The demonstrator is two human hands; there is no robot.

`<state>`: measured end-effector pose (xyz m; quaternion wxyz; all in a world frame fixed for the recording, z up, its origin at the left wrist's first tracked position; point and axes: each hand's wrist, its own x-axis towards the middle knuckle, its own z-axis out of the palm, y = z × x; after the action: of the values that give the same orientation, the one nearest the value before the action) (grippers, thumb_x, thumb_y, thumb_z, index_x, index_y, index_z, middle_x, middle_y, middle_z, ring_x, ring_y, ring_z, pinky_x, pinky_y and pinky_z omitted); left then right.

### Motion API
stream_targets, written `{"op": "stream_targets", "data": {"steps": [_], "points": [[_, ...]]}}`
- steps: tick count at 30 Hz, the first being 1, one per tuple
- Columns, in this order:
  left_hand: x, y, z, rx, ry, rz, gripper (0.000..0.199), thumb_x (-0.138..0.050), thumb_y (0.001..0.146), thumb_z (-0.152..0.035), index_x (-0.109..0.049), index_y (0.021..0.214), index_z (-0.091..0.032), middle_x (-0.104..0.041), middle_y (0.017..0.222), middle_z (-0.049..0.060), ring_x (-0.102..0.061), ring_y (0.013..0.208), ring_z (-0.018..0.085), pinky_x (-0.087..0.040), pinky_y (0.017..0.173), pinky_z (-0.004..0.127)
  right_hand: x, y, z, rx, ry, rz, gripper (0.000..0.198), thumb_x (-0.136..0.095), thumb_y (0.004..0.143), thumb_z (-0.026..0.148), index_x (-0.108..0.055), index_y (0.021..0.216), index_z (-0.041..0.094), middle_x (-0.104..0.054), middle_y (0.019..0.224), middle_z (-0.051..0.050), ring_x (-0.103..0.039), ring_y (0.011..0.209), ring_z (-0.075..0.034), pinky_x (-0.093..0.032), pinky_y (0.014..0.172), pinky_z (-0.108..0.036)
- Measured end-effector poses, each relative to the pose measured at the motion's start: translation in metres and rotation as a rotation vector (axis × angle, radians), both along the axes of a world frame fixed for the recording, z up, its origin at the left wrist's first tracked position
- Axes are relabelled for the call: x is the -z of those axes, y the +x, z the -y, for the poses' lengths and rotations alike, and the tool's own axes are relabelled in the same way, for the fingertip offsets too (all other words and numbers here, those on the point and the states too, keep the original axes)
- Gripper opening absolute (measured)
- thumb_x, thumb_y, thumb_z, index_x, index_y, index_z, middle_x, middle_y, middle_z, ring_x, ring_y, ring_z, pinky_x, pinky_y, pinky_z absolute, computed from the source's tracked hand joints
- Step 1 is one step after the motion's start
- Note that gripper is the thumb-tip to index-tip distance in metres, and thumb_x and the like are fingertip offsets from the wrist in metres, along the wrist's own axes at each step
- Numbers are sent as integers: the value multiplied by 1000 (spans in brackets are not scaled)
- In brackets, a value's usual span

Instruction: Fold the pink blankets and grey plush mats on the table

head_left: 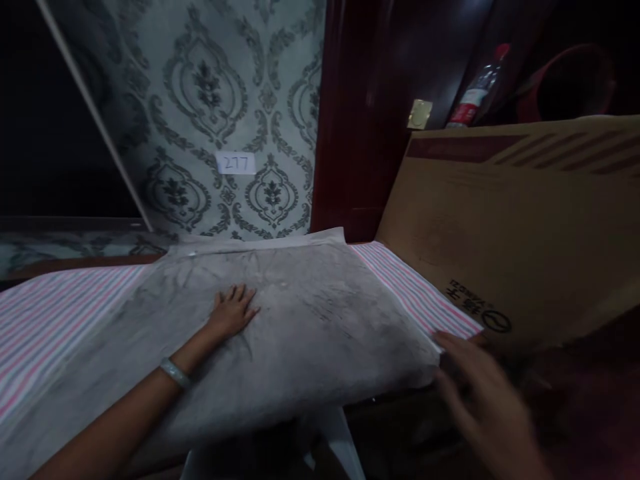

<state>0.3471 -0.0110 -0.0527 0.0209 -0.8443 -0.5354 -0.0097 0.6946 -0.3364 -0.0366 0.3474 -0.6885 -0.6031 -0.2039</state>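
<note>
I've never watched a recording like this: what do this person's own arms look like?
Behind the ungloved left grip, a pale grey-green bangle circles the forearm, with no sleeve showing. The right grip, blurred, looks ungloved too; no band is visible.

A single bangle (175,372) is worn on the left forearm (145,400), a little above the wrist. It is formed as a smooth, rounded, closed-looking band, pale grey-green in colour, and a faint sheen is shown along its surface. The forearm is left bare on both sides of it. The left hand (233,315) is seen bare, with slender fingers. The right hand (487,400), also bare, is blurred, and its finer details cannot be made out.
</note>
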Motion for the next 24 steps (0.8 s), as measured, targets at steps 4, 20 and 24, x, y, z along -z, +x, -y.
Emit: {"op": "stream_targets", "data": {"steps": [4,20,24], "points": [[10,-17,14,-4,-23,20,60,-30,99,-49,-35,155,-27,-25,164,10,-23,151,34,-23,117,61,25,-74,-117,-349,-156,-19,48,-43,97,32,-51,143,21,-54,145,-12,-48,136,-26,-43,112,-48],[10,-111,-83,-131,-54,72,62,-32,98,-53,-33,154,-29,-24,165,7,-19,152,30,-13,120,61,60,-74,-327,-342,-764,165,62,-26,99,52,-33,156,27,-26,164,-4,-20,152,-27,-21,119,-55],[5,-151,-120,-385,-22,80,66,-26,97,-54,-33,155,-23,-23,165,12,-17,152,36,-16,116,67,81,11,-348,-34,-722,107,67,-22,96,52,-36,155,22,-31,162,-6,-27,149,-31,-26,117,-58]]}}
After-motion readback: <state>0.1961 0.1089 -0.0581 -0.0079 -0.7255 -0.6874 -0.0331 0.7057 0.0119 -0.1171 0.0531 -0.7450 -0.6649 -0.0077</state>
